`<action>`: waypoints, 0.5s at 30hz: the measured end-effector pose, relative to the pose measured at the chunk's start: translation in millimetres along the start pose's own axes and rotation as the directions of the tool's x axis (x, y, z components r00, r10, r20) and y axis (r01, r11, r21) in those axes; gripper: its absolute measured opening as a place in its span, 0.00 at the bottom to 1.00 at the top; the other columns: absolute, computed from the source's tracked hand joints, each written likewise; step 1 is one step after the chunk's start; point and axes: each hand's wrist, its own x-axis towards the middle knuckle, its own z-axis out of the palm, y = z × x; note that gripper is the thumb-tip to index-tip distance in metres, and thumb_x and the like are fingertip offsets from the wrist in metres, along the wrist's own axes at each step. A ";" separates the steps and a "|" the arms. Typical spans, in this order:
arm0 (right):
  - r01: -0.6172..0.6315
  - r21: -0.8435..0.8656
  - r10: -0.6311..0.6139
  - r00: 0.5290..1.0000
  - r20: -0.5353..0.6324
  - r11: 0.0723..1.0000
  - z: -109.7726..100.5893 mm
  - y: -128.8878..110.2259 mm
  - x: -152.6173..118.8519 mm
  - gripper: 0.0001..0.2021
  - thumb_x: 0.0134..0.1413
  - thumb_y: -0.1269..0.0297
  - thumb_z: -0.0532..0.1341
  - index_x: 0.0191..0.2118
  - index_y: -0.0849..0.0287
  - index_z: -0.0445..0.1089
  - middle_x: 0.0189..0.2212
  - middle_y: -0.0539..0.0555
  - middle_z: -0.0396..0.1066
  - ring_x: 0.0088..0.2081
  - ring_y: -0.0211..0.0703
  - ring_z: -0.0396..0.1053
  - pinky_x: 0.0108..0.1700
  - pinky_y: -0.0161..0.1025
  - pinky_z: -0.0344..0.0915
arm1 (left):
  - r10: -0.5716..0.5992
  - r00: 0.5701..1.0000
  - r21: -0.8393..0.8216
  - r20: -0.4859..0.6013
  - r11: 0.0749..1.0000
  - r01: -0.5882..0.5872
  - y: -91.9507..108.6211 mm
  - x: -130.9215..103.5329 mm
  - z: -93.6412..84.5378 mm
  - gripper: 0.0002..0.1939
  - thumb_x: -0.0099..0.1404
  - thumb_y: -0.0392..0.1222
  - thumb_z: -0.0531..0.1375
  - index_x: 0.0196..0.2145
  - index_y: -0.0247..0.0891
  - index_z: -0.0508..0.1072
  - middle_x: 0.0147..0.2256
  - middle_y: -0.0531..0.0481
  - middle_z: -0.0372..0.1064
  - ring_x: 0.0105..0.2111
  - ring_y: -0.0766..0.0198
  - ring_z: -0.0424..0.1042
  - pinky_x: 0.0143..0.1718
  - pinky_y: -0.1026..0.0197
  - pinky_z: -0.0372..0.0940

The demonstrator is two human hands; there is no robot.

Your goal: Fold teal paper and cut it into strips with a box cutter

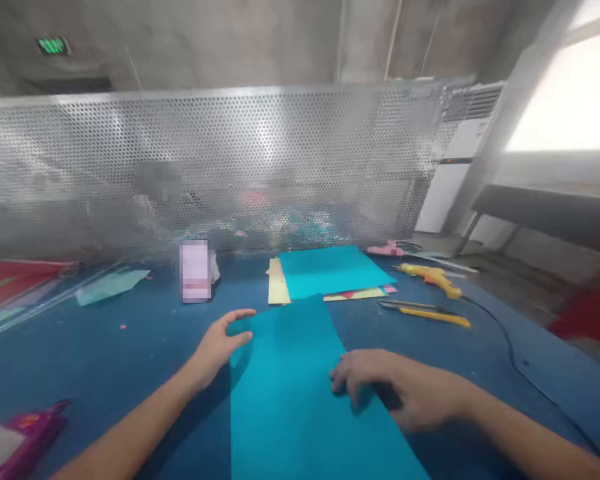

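A long sheet of bright blue paper (290, 393) lies in front of me, running off the bottom of the view. My left hand (219, 347) is at its upper left edge, thumb and forefinger apart, with the tips at the paper. Over the sheet's right edge is my right hand (380, 383), its fingers loosely bent and spread; whether the fingertips press on the paper is hard to tell. Beyond it, another blue sheet (335, 270) rests on top of pale yellow paper (279, 287), with bits of pink paper showing underneath.
Right of the sheets lie a yellow glue gun (433, 277) with a dark cord, a yellow utility knife (435, 317) and a pink tool (387, 249). Leftward are a blurred box (195, 271), pale green paper (111, 287), red sheets (17, 283) and a purple packet (33, 437). A perforated metal screen (230, 153) stands behind.
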 end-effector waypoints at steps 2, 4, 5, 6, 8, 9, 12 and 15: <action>-0.047 -0.015 0.046 0.997 -0.062 0.999 2.4 5.8 0.7 0.05 0.53 0.64 0.62 0.35 0.59 0.73 0.42 0.57 0.74 0.46 0.47 0.69 0.51 0.43 0.63 | -0.026 1.000 0.001 0.011 1.000 0.026 -3.7 -0.5 1.9 0.24 0.52 0.48 0.64 0.47 0.40 0.73 0.50 0.44 0.70 0.44 0.51 0.71 0.39 0.58 0.65; -0.106 0.003 0.106 0.983 -0.150 0.994 4.5 11.2 1.9 0.09 0.58 0.59 0.60 0.35 0.59 0.73 0.36 0.56 0.75 0.41 0.46 0.70 0.46 0.42 0.65 | -0.027 0.999 -0.005 0.036 1.000 0.028 -6.6 -0.1 3.7 0.22 0.52 0.48 0.64 0.44 0.38 0.73 0.44 0.44 0.72 0.39 0.51 0.72 0.36 0.58 0.65; -0.146 0.037 0.150 0.966 -0.209 0.989 5.6 13.7 2.8 0.12 0.59 0.56 0.58 0.37 0.59 0.73 0.36 0.55 0.74 0.39 0.46 0.70 0.44 0.41 0.65 | -0.016 0.998 -0.010 0.053 1.000 0.017 -7.7 0.5 4.5 0.20 0.52 0.48 0.63 0.42 0.37 0.73 0.41 0.44 0.73 0.37 0.52 0.72 0.36 0.57 0.65; -0.179 0.077 0.193 0.944 -0.267 0.981 6.7 16.0 3.8 0.14 0.60 0.54 0.57 0.39 0.59 0.72 0.36 0.55 0.74 0.38 0.46 0.70 0.43 0.41 0.65 | -0.001 0.997 -0.017 0.071 1.000 0.002 -8.6 1.3 5.2 0.18 0.52 0.48 0.63 0.39 0.37 0.73 0.39 0.45 0.73 0.36 0.53 0.72 0.36 0.57 0.65; -0.230 0.142 0.266 0.895 -0.357 0.963 9.5 19.9 6.2 0.18 0.61 0.49 0.54 0.41 0.59 0.71 0.38 0.55 0.73 0.39 0.47 0.69 0.43 0.41 0.65 | 0.044 0.992 -0.043 0.119 0.998 -0.039 -9.6 2.9 6.1 0.15 0.52 0.46 0.64 0.37 0.37 0.72 0.39 0.45 0.73 0.37 0.54 0.72 0.38 0.57 0.65; -0.268 0.135 0.300 0.869 -0.393 0.954 11.2 21.6 7.4 0.19 0.61 0.47 0.53 0.40 0.59 0.70 0.37 0.55 0.73 0.39 0.47 0.69 0.41 0.40 0.65 | 0.072 0.987 -0.066 0.147 0.996 -0.062 -9.7 3.5 6.2 0.15 0.52 0.45 0.64 0.38 0.37 0.72 0.41 0.45 0.73 0.39 0.53 0.72 0.39 0.57 0.65; -0.440 -0.005 0.388 0.797 -0.463 0.898 16.9 25.1 10.3 0.23 0.61 0.44 0.49 0.31 0.58 0.68 0.29 0.52 0.70 0.31 0.43 0.66 0.32 0.37 0.62 | 0.180 0.950 -0.164 0.256 0.976 -0.140 -8.7 3.0 5.5 0.22 0.52 0.43 0.67 0.45 0.40 0.72 0.49 0.43 0.70 0.46 0.51 0.69 0.45 0.56 0.63; -0.530 -0.096 0.425 0.763 -0.488 0.843 20.0 25.6 11.6 0.22 0.61 0.46 0.51 0.25 0.58 0.62 0.23 0.50 0.64 0.27 0.41 0.61 0.28 0.36 0.54 | 0.226 0.893 -0.194 0.388 0.968 -0.161 -5.1 0.6 3.5 0.25 0.56 0.45 0.67 0.52 0.43 0.71 0.53 0.43 0.68 0.51 0.50 0.67 0.50 0.54 0.62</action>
